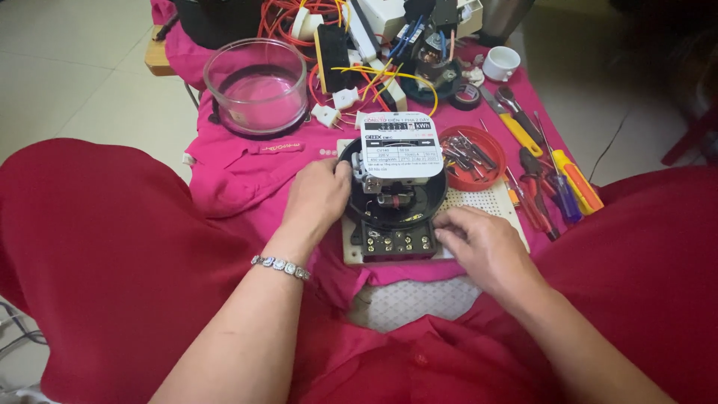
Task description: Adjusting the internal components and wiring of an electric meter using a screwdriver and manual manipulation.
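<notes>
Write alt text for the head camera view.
Both hands rest on an opened electricity meter: the left hand at its round black base, the right hand beside its terminal block. Around it on a pink cloth lie screwdrivers, a red dish and a clear cover.

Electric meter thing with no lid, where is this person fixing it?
Probably a home repair spot on a tiled floor. The opened meter sits on a pink cloth, with screwdrivers and tangled wires around it.

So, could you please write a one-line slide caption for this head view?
Left hand and right hand steady an opened electricity meter on a pink cloth, beside a glass cover and screwdrivers.
</notes>
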